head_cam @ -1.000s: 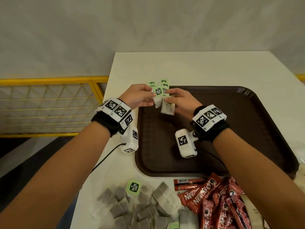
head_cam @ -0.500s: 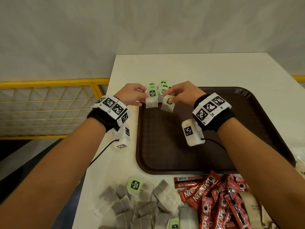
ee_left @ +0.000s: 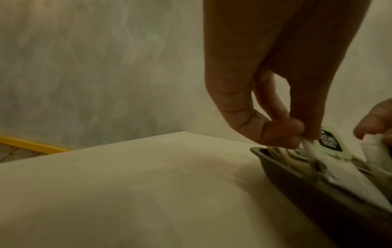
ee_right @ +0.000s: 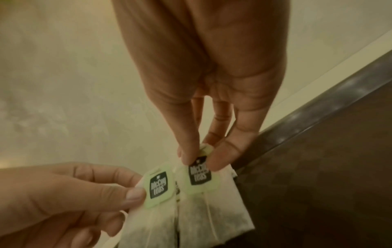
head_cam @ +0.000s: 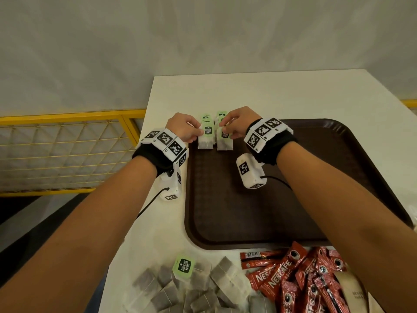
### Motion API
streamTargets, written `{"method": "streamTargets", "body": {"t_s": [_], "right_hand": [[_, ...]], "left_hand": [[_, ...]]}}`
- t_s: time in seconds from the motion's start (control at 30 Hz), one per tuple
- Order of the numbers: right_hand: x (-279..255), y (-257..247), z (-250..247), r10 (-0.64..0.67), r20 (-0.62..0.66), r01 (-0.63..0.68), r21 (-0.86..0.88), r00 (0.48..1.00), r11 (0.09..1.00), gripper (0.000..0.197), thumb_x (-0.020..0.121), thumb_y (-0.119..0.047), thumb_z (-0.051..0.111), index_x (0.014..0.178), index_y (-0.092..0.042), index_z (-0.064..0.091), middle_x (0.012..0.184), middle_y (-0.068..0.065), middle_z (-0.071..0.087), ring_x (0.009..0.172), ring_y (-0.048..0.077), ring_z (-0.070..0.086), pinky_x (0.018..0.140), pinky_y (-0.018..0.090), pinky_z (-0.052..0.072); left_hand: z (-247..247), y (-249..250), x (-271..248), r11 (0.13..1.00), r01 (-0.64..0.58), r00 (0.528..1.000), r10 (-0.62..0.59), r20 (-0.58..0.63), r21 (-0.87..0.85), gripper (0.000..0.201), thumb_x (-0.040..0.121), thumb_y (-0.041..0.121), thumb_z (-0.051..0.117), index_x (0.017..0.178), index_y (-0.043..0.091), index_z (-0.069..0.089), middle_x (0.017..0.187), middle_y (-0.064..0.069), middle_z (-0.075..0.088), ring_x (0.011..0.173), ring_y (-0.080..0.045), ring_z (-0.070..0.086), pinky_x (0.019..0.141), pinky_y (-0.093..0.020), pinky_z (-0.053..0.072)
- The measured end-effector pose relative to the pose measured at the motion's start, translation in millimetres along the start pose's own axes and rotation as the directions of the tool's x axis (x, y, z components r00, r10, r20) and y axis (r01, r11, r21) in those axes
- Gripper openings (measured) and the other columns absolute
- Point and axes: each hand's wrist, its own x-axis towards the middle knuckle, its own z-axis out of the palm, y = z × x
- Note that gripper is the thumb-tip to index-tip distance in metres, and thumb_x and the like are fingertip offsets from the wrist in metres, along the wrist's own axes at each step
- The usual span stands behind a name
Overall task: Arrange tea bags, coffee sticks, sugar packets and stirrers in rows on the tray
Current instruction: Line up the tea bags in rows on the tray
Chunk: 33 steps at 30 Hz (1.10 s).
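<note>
Two white tea bags with green tags lie side by side at the far left corner of the brown tray (head_cam: 293, 199). My left hand (head_cam: 191, 132) pinches the left tea bag (head_cam: 205, 141) at its tag (ee_right: 158, 186). My right hand (head_cam: 230, 129) pinches the right tea bag (head_cam: 224, 143) at its tag (ee_right: 200, 176) between thumb and fingers. Other green-tagged tea bags (head_cam: 213, 117) sit just behind, partly hidden by my hands. In the left wrist view my left hand (ee_left: 297, 134) pinches the bag over the tray rim (ee_left: 286, 169).
A heap of loose tea bags (head_cam: 191, 288) lies on the white table (head_cam: 259, 93) in front of the tray. Red coffee sticks (head_cam: 300, 281) are piled to its right. A yellow railing (head_cam: 67, 118) stands off the table's left edge.
Both hands have moved away from me toward the tray's far left corner and lowered the two tea bags, which now lie side by side on the tray.
</note>
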Motion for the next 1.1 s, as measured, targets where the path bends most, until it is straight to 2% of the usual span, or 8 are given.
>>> {"method": "streamTargets", "body": {"t_s": [0.17, 0.33, 0.43, 0.53, 0.63, 0.77, 0.93, 1.1], "right_hand": [[6.6, 5.7, 6.1, 0.013, -0.065, -0.01, 0.036, 0.998, 0.999, 0.02, 0.074, 0.006, 0.069, 0.075, -0.012, 0.061, 0.086, 0.014, 0.064, 0.088, 0.031, 0.069, 0.083, 0.043, 0.057], [6.7, 10.5, 10.1, -0.052, -0.133, 0.044, -0.065, 0.99, 0.997, 0.027, 0.076, 0.0, 0.068, 0.068, -0.02, 0.052, 0.084, 0.005, 0.061, 0.081, 0.022, 0.065, 0.079, 0.032, 0.057], [5.6, 12.6, 12.3, -0.119, -0.181, 0.093, -0.142, 0.976, 0.985, 0.029, 0.075, -0.002, 0.07, 0.067, -0.021, 0.049, 0.076, 0.001, 0.056, 0.083, 0.023, 0.063, 0.081, 0.037, 0.055], [3.4, 14.9, 11.3, -0.139, -0.202, 0.113, -0.135, 0.969, 0.984, 0.026, 0.071, -0.006, 0.075, 0.075, -0.017, 0.052, 0.09, 0.007, 0.059, 0.09, 0.028, 0.065, 0.08, 0.043, 0.055], [1.1, 18.4, 8.4, -0.149, -0.263, 0.124, -0.109, 0.953, 0.986, 0.03, 0.069, -0.009, 0.078, 0.076, -0.018, 0.051, 0.099, 0.013, 0.062, 0.088, 0.03, 0.065, 0.078, 0.044, 0.055], [-5.6, 20.8, 2.6, -0.042, -0.179, 0.027, -0.083, 0.983, 0.996, 0.03, 0.075, -0.015, 0.078, 0.096, -0.004, 0.06, 0.089, 0.009, 0.061, 0.082, 0.029, 0.068, 0.076, 0.04, 0.058], [-6.6, 21.4, 8.3, 0.077, -0.044, -0.084, -0.178, 0.996, 0.98, 0.039, 0.071, -0.02, 0.081, 0.1, 0.002, 0.069, 0.099, 0.017, 0.07, 0.091, 0.029, 0.069, 0.084, 0.041, 0.056], [-2.3, 20.5, 12.4, 0.071, -0.048, -0.078, -0.172, 0.996, 0.982, 0.04, 0.071, -0.017, 0.081, 0.101, 0.005, 0.068, 0.1, 0.018, 0.07, 0.092, 0.03, 0.068, 0.084, 0.042, 0.056]], "left_hand": [[4.5, -3.7, 4.2, 1.0, 0.011, 1.0, -0.011, -0.019, 0.008, 0.013, 0.079, 0.007, 0.073, 0.083, 0.011, 0.062, 0.085, -0.01, 0.064, 0.038, 0.0, 0.057, 0.05, -0.01, 0.051], [7.1, -4.3, 4.6, 0.998, -0.021, 0.999, 0.023, -0.043, 0.056, 0.019, 0.079, 0.007, 0.072, 0.073, 0.016, 0.056, 0.086, -0.008, 0.064, 0.036, 0.001, 0.056, 0.046, -0.007, 0.047], [8.6, -2.6, 1.4, 0.996, -0.035, 0.998, 0.04, -0.056, 0.083, 0.014, 0.079, 0.008, 0.071, 0.082, 0.013, 0.058, 0.088, -0.007, 0.063, 0.035, 0.002, 0.055, 0.045, -0.006, 0.045], [6.9, -0.7, -3.8, 0.994, -0.039, 0.998, 0.044, -0.045, 0.107, 0.02, 0.079, 0.011, 0.072, 0.093, 0.01, 0.058, 0.087, -0.007, 0.063, 0.035, 0.003, 0.055, 0.043, -0.005, 0.043], [4.7, 1.8, -12.2, 0.988, -0.026, 1.0, 0.026, -0.001, 0.154, 0.032, 0.075, 0.012, 0.077, 0.099, 0.011, 0.056, 0.094, -0.008, 0.061, 0.049, -0.007, 0.062, 0.049, -0.011, 0.049], [8.0, 5.7, -23.5, 0.947, -0.06, 0.997, 0.041, 0.066, 0.317, 0.053, 0.068, 0.013, 0.083, 0.113, 0.01, 0.054, 0.107, -0.015, 0.06, 0.083, -0.031, 0.066, 0.082, -0.04, 0.055], [14.8, 13.4, -25.5, 0.874, -0.066, 0.996, 0.032, 0.08, 0.481, 0.071, 0.068, 0.014, 0.083, 0.127, 0.006, 0.043, 0.124, -0.018, 0.052, 0.11, -0.033, 0.054, 0.089, -0.037, 0.045], [18.9, 18.9, -24.7, 0.862, -0.026, 0.998, -0.002, 0.055, 0.507, 0.073, 0.069, 0.012, 0.082, 0.127, 0.002, 0.039, 0.127, -0.02, 0.048, 0.113, -0.035, 0.053, 0.085, -0.036, 0.045]]}}
